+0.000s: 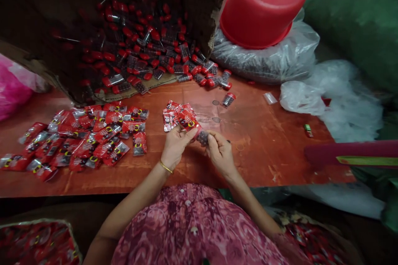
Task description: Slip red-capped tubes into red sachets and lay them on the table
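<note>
Close in front of me, both hands meet over the table. My left hand (174,147) is closed, thumb and fingers pinching a red printed packet (189,120). My right hand (221,155) grips the near end of a small clear bottle of dark beads (202,137). The bottle's other end touches the packet at my left thumb; whether it is inside the packet I cannot tell. A few flat red packets (168,118) lie just beyond my left hand. One red-capped bottle (228,99) lies apart, farther back.
Filled red packets (93,136) are heaped on the table at left. Many red-capped bottles (139,49) spill from a cardboard box (199,4). A red tub (264,4) sits upside down on a plastic sack (264,64). Plastic bags (301,97) lie at right.
</note>
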`<state>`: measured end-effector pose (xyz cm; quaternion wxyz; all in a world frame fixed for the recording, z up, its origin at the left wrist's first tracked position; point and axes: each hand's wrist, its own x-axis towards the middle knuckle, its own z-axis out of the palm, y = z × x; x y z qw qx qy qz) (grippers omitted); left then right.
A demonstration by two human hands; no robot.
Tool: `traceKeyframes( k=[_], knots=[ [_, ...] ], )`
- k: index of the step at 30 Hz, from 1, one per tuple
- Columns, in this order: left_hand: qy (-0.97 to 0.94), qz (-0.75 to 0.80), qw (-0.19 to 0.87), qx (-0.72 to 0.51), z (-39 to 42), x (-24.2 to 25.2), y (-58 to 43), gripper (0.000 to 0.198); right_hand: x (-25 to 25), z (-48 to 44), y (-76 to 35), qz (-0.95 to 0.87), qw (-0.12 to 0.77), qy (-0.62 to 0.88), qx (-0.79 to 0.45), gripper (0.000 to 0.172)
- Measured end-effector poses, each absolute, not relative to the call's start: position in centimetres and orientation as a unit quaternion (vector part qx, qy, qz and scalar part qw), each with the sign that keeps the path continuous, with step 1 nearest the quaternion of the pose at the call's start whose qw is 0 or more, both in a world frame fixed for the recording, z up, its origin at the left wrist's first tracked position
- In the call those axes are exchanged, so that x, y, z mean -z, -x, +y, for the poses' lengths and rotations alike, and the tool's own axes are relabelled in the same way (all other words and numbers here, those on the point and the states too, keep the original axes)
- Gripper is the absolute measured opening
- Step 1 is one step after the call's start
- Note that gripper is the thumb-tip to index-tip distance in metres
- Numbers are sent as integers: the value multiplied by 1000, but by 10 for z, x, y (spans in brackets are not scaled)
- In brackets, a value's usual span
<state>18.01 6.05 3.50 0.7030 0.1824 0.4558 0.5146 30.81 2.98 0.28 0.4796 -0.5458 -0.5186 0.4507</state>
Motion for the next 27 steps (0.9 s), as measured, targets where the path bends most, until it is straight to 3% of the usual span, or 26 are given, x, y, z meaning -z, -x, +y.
traceKeyframes(
  k=[7,14,22,27],
  knots=[
    [-197,419,703,-540,60,-21,-181,36,-2,33,-283,-401,512,497,-575,29],
    [-169,418,680,-578,65,-20,-182,36,-2,40,-281,-546,502,545,-391,22],
    [-174,443,683,-554,65,-17,-184,36,9,42,-280,-541,518,546,-376,22],
    [-183,433,676,-568,69,-20,-179,35,8,38,-280,-509,496,508,-487,24]
  ],
)
